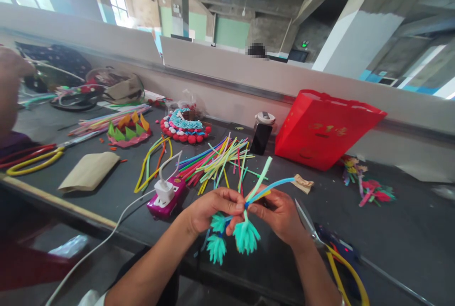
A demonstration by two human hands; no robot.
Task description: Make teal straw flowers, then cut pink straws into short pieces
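Observation:
Both my hands meet over the near edge of the dark table (391,230). My left hand (209,209) and my right hand (279,213) pinch a small bundle of pipe cleaners (261,187) between fingertips. The bundle has light green, blue and yellow stems sticking up to the right. Three teal tufted pieces (245,237) hang below my fingers. Each hand is closed on the bundle.
A loose pile of coloured pipe cleaners (216,159) lies behind my hands. A pink power strip (167,197) with a white plug sits left. Scissors (307,223) and a glue gun (337,249) lie right. A red bag (320,130) stands behind. Another person's arm (9,88) shows at far left.

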